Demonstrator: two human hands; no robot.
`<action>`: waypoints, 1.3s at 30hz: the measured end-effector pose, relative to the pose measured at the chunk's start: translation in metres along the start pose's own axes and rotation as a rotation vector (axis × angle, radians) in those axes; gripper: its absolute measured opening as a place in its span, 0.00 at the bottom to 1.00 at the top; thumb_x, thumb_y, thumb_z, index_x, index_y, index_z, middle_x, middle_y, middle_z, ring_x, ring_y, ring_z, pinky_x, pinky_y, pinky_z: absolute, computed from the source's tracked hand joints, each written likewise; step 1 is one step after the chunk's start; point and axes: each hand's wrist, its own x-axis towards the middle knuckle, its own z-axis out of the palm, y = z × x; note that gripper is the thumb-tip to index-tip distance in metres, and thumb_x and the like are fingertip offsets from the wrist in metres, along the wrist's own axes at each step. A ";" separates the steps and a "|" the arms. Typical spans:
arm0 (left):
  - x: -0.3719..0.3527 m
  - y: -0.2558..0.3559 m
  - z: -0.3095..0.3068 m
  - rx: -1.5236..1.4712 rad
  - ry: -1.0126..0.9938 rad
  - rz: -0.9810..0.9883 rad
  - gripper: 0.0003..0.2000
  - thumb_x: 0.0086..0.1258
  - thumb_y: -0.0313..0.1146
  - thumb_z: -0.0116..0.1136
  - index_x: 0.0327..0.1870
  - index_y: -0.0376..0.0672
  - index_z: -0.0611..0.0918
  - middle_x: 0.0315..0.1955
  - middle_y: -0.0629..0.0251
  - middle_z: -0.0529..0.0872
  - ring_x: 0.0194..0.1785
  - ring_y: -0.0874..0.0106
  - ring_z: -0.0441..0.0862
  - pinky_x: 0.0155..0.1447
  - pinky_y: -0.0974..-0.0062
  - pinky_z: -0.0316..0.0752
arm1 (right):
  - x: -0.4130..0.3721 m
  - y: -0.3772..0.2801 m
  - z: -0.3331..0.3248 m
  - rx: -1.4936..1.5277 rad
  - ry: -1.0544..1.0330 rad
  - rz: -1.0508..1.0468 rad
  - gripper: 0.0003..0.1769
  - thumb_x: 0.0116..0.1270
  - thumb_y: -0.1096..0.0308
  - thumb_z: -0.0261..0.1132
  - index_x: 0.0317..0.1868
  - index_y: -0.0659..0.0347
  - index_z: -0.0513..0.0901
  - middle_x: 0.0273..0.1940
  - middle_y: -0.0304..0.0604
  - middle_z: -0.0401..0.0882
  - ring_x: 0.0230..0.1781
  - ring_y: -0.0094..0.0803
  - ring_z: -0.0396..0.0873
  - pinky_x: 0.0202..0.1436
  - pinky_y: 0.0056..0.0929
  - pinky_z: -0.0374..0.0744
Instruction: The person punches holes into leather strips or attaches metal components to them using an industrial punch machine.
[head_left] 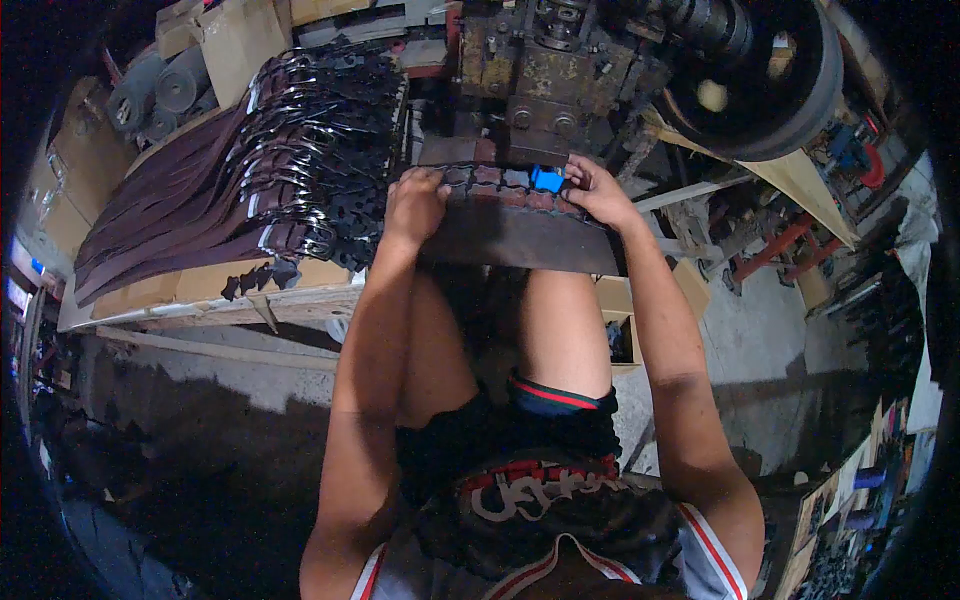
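A dark strip [486,190] with a row of shaped cut marks lies across the machine's bed before me, reddish surface showing between the dark outlines. My left hand [415,205] is at its left end, fingers curled down over the edge; the fingertips are partly hidden. At the other end, my right hand [602,196] has its thumb and fingers bent around the right side of a small bright blue block [547,178], which sits on the strip. Exactly how firmly it is gripped is hard to see. Below the strip is a flat dark plate [520,238].
Beside my left arm, a bench [160,290] carries many brown straps [185,195] with metal buckles and black cut pieces [355,100]. A worn machine [540,95] stands ahead, with a large wheel [765,110] at upper right. An open cardboard box [625,350] sits beside my knee.
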 end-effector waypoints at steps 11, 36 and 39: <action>0.000 -0.007 0.007 0.031 -0.002 -0.001 0.13 0.63 0.38 0.58 0.46 0.44 0.84 0.49 0.64 0.83 0.57 0.63 0.76 0.56 0.58 0.71 | -0.008 -0.009 -0.001 -0.333 0.061 -0.087 0.37 0.55 0.78 0.65 0.67 0.64 0.64 0.60 0.54 0.73 0.61 0.42 0.71 0.65 0.35 0.68; -0.002 -0.006 0.005 0.042 0.040 -0.011 0.11 0.62 0.36 0.58 0.43 0.43 0.83 0.47 0.63 0.83 0.57 0.53 0.76 0.55 0.55 0.72 | -0.021 -0.014 -0.003 -0.885 0.199 -0.240 0.23 0.58 0.61 0.69 0.53 0.61 0.79 0.55 0.52 0.77 0.59 0.49 0.69 0.64 0.41 0.67; -0.002 -0.007 0.003 0.015 0.032 0.004 0.11 0.62 0.35 0.58 0.43 0.43 0.83 0.47 0.62 0.83 0.57 0.55 0.76 0.56 0.54 0.72 | -0.053 -0.039 0.001 -0.832 0.143 -0.189 0.22 0.58 0.66 0.68 0.53 0.63 0.78 0.53 0.53 0.77 0.60 0.49 0.69 0.64 0.40 0.67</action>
